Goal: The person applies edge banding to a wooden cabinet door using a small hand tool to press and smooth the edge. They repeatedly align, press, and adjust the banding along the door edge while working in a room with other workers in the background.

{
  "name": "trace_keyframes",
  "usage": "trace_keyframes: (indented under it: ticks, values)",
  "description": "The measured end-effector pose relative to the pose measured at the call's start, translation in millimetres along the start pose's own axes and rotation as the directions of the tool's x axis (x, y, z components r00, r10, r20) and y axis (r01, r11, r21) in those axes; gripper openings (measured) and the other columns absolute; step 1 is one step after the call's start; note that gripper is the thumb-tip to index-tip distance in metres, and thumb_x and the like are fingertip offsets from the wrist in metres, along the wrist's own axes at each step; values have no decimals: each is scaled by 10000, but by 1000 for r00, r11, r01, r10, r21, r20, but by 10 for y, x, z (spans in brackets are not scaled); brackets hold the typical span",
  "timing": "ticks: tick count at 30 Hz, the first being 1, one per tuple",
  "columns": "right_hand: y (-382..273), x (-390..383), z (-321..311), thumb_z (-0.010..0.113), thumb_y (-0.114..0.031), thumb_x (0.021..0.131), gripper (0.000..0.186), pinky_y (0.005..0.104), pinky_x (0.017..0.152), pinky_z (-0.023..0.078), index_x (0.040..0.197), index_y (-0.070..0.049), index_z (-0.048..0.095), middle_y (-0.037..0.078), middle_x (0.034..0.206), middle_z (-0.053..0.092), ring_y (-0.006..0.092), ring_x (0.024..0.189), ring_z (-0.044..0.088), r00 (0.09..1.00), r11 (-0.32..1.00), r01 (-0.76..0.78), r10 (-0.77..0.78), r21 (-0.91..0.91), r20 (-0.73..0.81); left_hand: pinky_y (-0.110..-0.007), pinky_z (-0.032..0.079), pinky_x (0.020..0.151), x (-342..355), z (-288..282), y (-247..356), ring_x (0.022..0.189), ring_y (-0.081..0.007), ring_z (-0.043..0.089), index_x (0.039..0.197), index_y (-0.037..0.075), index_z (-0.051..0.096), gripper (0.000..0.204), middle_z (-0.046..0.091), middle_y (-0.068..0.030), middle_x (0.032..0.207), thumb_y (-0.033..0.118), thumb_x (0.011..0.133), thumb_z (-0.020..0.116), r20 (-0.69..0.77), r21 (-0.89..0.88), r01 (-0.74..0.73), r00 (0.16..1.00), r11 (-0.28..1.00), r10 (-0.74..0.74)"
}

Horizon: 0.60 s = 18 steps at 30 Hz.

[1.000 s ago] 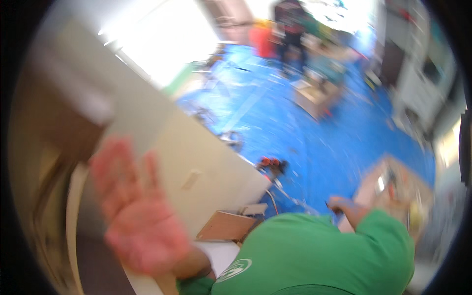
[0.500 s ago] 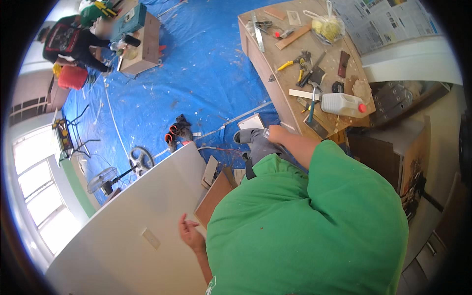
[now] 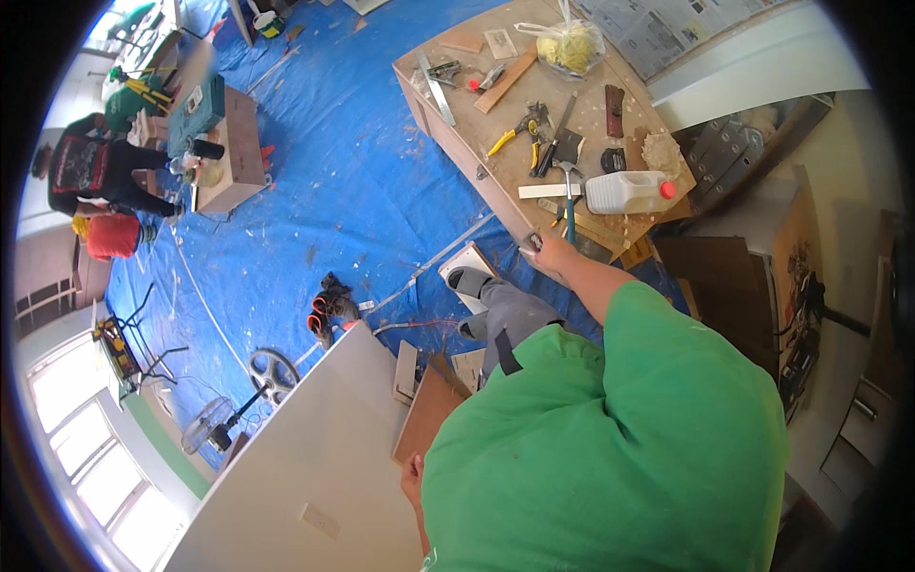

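Right hand (image 3: 551, 254) holds small grey object (image 3: 534, 242) at edge of crowded bench (image 3: 467, 162)

Nearest us, a green shirt (image 3: 610, 448) fills the scene. Low at its left side, the left hand (image 3: 413, 480) hangs with fingers bent, beside a brown board (image 3: 419, 419) and a large white panel (image 3: 315, 429); whether it grips anything we cannot tell. The panel bears a pale rectangular patch (image 3: 319, 520), on which any writing is too faint for us to read.

Farther out, to the right, the right hand has its fingers pressed together around the small grey object, just beside the bench's near edge. On the bench we see a teal-handled hammer (image 3: 570, 214), a white jug (image 3: 624, 194) with a red cap, yellow-handled snips (image 3: 515, 129) and, toward the far end, a clear bag (image 3: 570, 50) with yellow contents. Newspaper sheets (image 3: 672, 33), printed in columns of fine type, lie just beyond its right side.

Across the blue tarp (image 3: 353, 200), dark boots (image 3: 329, 305) with orange-red openings stand near the panel's far corner. At far left, a co-worker (image 3: 84, 167) in a dark top with red-and-pale printing across the back bends beside a wooden box (image 3: 243, 157) bearing a teal case (image 3: 198, 114).
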State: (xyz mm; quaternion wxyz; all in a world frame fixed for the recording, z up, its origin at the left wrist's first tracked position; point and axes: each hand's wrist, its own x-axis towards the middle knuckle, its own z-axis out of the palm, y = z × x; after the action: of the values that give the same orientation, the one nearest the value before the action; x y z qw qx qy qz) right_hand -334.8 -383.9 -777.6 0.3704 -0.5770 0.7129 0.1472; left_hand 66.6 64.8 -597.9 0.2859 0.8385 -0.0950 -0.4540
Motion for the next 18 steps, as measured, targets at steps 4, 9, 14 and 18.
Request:
trace_keyframes:
  ticks: [4,9,14,18]
  values:
    - [-145,626,-314,785,-343,825,525,487,941,539,1211,-30,618,242,1183,686,407,1091,674,981,997,-25,39,73,-191,-258,497,687,-100,172,-251,748,-88,598,1186,-23,687,367,665,-22,835,310,1039,645,123,-27,255,960,967,-250]
    - [-223,1511,-678,785,-311,832,436,515,942,522,1201,-115,663,162,1190,642,375,1132,635,946,995,49,-74,-86,-315,-265,505,699,307,333,-245,754,-99,620,1172,-16,694,352,684,-31,855,306,1037,645,288,167,310,893,936,-347]
    - [-310,2127,-695,826,-283,801,482,499,981,498,1231,-125,674,149,1243,592,351,1219,569,950,925,121,-213,-361,-227,-281,519,752,1044,533,168,808,-123,661,1175,-17,697,347,711,-48,890,295,1032,652,277,347,188,916,919,-292]
    - [-117,2337,-759,809,-332,817,484,503,998,486,1237,-136,673,149,1253,588,360,1222,560,908,888,255,-356,-382,-221,-270,507,767,1423,848,477,843,-124,665,1217,-23,677,357,714,-45,896,282,1036,645,264,302,173,930,937,-257]
